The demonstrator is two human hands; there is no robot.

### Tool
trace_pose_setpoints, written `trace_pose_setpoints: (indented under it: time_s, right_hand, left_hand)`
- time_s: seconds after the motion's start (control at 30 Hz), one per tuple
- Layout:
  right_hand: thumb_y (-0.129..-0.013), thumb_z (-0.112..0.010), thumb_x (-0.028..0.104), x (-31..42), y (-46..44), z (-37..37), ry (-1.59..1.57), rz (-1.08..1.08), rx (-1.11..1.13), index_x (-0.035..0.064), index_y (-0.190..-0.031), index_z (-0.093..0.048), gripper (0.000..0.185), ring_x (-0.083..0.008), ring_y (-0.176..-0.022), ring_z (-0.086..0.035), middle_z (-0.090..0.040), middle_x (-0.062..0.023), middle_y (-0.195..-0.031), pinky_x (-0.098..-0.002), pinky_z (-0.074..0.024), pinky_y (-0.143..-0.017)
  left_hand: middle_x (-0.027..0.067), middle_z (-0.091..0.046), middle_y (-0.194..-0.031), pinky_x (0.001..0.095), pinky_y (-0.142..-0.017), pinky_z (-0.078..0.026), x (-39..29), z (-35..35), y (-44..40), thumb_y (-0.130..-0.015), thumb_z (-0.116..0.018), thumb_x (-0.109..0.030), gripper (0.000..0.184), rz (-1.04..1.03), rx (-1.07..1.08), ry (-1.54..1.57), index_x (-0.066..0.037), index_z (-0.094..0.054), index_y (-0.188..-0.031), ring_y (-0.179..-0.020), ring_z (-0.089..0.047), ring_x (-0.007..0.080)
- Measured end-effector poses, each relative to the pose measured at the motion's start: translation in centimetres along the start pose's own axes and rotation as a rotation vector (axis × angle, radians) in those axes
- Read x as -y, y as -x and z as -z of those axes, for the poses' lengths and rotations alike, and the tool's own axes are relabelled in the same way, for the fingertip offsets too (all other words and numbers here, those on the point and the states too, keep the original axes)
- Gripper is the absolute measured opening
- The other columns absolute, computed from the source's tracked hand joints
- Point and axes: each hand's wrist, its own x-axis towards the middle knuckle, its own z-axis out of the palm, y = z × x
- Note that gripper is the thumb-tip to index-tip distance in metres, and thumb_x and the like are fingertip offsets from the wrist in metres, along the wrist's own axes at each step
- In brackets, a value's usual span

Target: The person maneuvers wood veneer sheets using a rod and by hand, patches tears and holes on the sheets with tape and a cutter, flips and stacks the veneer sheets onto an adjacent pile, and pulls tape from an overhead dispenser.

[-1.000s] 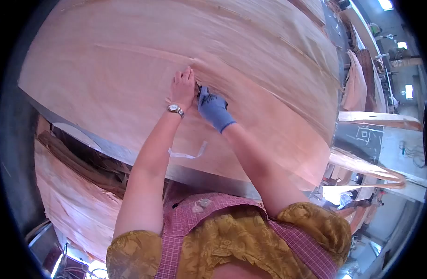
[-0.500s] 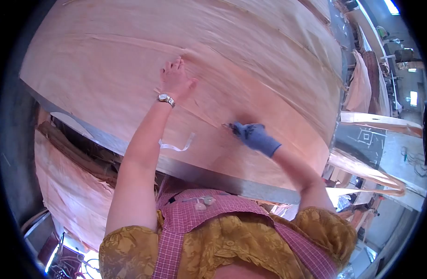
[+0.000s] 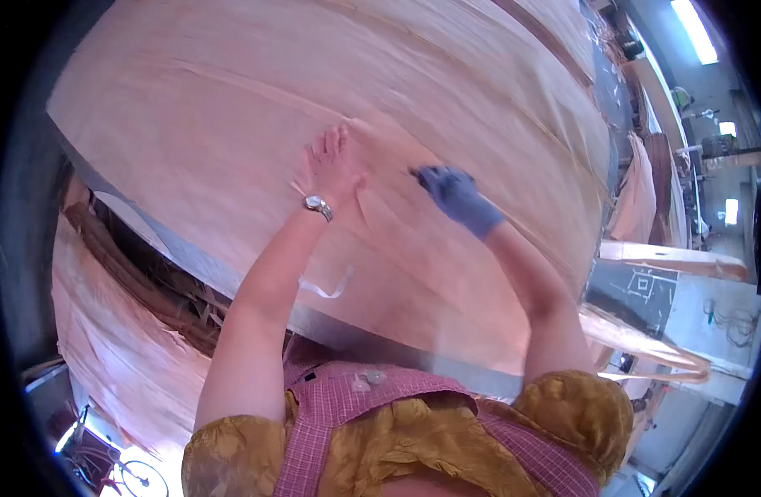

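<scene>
Large, thin, pale-pinkish wood veneer sheets lie spread across the work surface in front of me, with creases and overlapping edges. My left hand, bare and with a metal watch on its wrist, rests flat on the veneer with fingers spread. To its right, my right hand wears a blue-grey glove and is closed just over the sheet. A small dark tip shows at its fingers, but what it belongs to is hidden. A narrow white strip lies on the veneer nearer to me.
The table's grey edge runs close to my body. Another stack of pale sheets sits lower at the left. On the right are looped pale strips, a dark panel with white marks and hanging sheets.
My right hand has moved away from my body across the veneer, to beside the left hand's level. The left hand stays flat on the sheet; the whole view has shifted slightly.
</scene>
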Motion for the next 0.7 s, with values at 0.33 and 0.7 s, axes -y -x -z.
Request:
trace_pose_setpoints:
  time_s: [0.33, 0.7]
  right_hand:
    - [-0.092, -0.05, 0.025, -4.0, -11.4, -4.4, 0.189, 0.08, 0.304, 0.0152, -0.109, -0.056, 0.021, -0.0333, -0.07, -0.065, -0.066, -0.013, -0.083, -0.0459, -0.0498, -0.057]
    - [-0.097, -0.042, 0.031, -5.3, 8.2, -3.8, 0.168, -0.476, 0.202, 0.0126, -0.118, -0.049, 0.028, -0.0347, -0.068, -0.067, -0.068, -0.0154, -0.082, -0.0508, -0.0485, -0.05]
  left_hand:
    - [0.0221, -0.025, -0.151, 0.0457, -0.114, -0.023, -1.6, 0.4, -1.2, -0.08, -0.07, -0.026, 0.084, -0.253, 0.114, -0.139, -0.025, -0.022, -0.149, -0.14, -0.025, 0.0366]
    - [0.0168, -0.018, -0.155, 0.059, -0.11, -0.021, -6.3, -6.0, -1.1, -0.079, -0.071, -0.034, 0.069, -0.302, -0.172, -0.106, -0.034, -0.041, -0.14, -0.141, -0.018, 0.0409]
